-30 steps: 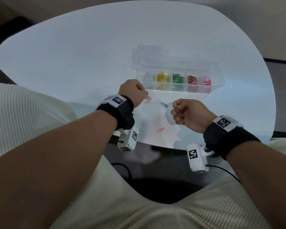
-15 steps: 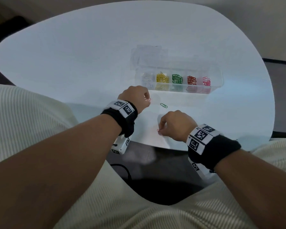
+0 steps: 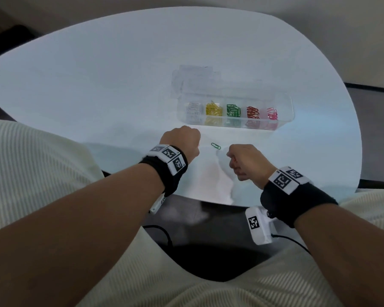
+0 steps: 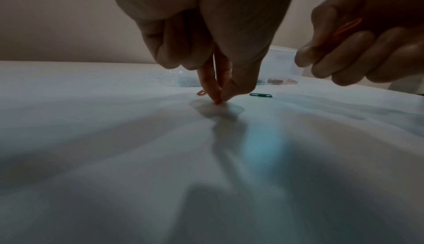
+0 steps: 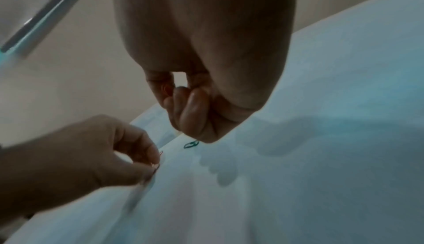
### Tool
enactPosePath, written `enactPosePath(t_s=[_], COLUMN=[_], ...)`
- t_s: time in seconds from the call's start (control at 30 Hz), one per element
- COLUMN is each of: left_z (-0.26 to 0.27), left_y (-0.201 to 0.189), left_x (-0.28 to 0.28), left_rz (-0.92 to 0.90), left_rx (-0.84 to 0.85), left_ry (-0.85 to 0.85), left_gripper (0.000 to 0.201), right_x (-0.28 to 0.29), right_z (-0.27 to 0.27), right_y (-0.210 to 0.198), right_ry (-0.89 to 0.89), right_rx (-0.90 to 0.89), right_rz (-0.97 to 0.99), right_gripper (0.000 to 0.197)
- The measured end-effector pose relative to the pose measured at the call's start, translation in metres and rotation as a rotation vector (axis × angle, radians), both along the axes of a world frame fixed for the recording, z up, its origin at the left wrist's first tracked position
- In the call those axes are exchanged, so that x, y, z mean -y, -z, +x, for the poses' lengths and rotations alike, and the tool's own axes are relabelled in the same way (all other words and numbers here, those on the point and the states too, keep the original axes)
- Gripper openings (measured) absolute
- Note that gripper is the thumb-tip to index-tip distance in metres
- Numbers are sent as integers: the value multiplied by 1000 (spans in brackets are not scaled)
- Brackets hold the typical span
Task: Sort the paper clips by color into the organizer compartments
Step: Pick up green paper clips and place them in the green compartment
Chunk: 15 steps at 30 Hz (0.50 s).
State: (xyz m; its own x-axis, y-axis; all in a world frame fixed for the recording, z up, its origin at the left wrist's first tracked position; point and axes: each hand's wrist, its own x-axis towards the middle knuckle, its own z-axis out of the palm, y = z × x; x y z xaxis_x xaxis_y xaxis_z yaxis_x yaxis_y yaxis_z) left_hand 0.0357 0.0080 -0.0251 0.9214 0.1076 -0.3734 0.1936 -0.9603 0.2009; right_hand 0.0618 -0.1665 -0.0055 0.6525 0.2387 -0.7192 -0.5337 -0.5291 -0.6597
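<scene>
A clear organizer (image 3: 285,103) on the white table holds white, yellow, green, red and pink clips in separate compartments. In front of it a green clip (image 3: 216,146) lies loose between my hands. My left hand (image 3: 196,144) is curled down at the table, and its thumb and forefinger pinch a pink clip (image 5: 156,165) against the surface. A second pink clip (image 4: 201,92) lies just behind those fingertips. My right hand (image 3: 231,159) hovers to the right of the green clip. It is curled around a pink clip (image 4: 346,27), of which only part shows.
A clear lid (image 3: 195,78) lies behind the organizer's left end. The table's near edge (image 3: 208,201) runs just below my wrists, with dark floor and a cable (image 3: 162,231) beneath. My cream-clothed lap fills the bottom of the head view.
My right hand dropped to the pink clip near the table's front edge, took it, and lifted back up to the right. My left hand stayed at the two pink clips.
</scene>
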Motion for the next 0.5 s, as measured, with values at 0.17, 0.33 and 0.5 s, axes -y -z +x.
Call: enactPosePath(t_s=[0.17, 0.33, 0.5], left_z=[-4, 6, 23], left_y=[-3, -20, -41], left_x=[4, 12, 24], left_rz=[-124, -606, -1172], left_rx=[-42, -223, -327], left_ry=[-85, -457, -767], left_gripper=[26, 22, 25], right_x=[6, 25, 47], right_z=[10, 55, 85], right_y=[-12, -37, -56], right_ry=[228, 568, 488], right_rx=[-106, -183, -175], right_rz=[283, 613, 483], right_gripper=[24, 21, 29])
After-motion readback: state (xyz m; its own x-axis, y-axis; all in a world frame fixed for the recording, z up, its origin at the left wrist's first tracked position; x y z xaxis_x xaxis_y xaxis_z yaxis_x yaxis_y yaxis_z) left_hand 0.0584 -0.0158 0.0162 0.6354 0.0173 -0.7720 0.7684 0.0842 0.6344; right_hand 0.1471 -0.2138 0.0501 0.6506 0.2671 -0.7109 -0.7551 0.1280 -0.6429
